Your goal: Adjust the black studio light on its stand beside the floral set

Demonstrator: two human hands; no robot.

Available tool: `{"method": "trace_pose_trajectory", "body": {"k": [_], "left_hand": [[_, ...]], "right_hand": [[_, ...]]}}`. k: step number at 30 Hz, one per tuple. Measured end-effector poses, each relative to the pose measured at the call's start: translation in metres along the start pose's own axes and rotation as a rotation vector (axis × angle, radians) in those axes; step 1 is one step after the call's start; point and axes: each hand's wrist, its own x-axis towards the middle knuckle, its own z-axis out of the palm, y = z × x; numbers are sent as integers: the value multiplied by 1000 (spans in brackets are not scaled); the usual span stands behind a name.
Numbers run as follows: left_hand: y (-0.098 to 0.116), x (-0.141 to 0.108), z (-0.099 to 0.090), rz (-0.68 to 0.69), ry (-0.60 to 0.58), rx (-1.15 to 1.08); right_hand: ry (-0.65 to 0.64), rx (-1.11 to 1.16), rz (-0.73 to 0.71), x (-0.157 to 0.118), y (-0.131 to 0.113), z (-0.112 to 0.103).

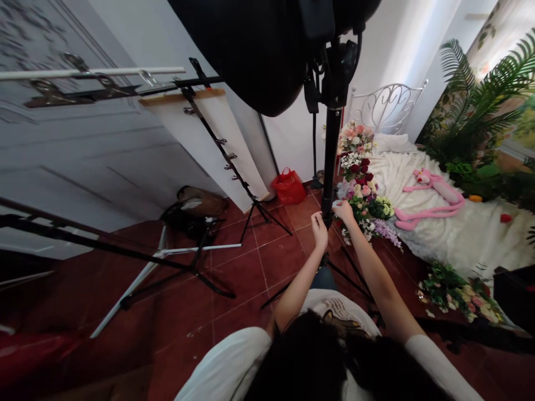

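Observation:
A black light stand (pixel 333 145) rises in front of me, carrying a large black lamp housing (pixel 267 55) with hanging cables at the top of the view. My left hand (pixel 320 229) is closed at the left side of the pole, its fingers curled against a joint. On the opposite side, my right hand (pixel 343 211) pinches the stand at about the same height; whatever part lies under those fingers is hidden. The stand's spread legs (pixel 349 278) show partly below, beside my forearms.
Left are a backdrop stand (pixel 217 139) with clips and white paper, more tripods (pixel 159 253) and a dark bag (pixel 200 203). A red bag (pixel 289 186) sits by the wall. Right, flowers (pixel 363 192) border a bed with white fur (pixel 472 234) and a pink plush toy (pixel 443 192).

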Motion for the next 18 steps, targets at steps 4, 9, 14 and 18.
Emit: {"method": "trace_pose_trajectory", "body": {"k": [4,9,14,18], "left_hand": [[-18,-16,-11,-60,22,60],[-71,-62,-32,-360,36,279],[-104,-113,-11,-629,-408,229],[-103,-145,39,-659,-752,186]], "right_hand": [[-42,232,225,-18,-3,-8],[-66,509,395,-91,28,-47],[175,729,698,-194,90,-94],[479,806,847,-274,120,-121]]}}
